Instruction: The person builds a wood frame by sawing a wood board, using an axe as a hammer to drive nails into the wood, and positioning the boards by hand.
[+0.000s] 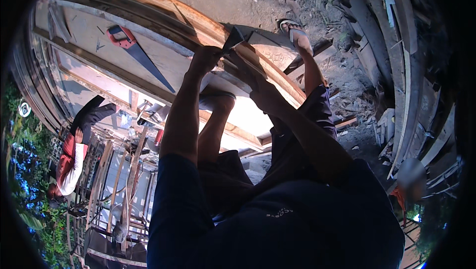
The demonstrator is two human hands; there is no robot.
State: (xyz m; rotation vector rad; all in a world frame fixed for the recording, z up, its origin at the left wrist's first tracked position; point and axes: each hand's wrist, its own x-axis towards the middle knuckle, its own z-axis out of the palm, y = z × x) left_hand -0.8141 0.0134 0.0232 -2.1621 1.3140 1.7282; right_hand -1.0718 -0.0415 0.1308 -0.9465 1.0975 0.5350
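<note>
My left hand [208, 57] is closed at the wooden frame [282, 80], beside a dark, triangular-topped tool [232, 38]; what exactly its fingers grip is hidden. My right hand [260, 93] is lower and to the right, its fingers wrapped round what looks like the shaded handle below that dark top; the tool's exact kind is unclear. A handsaw [136, 53] with a red and black handle lies on the light panel [84, 31] inside the frame, left of my hands. My sandaled left foot [220, 101] rests just below my left hand.
My right foot [300, 38] stands on rubble [337, 26] at upper right. Loose boards [396, 70] are piled along the right. At left a co-worker [72, 165] in red and white is near stacked timber [104, 179] and planks. Greenery [39, 204] borders the left.
</note>
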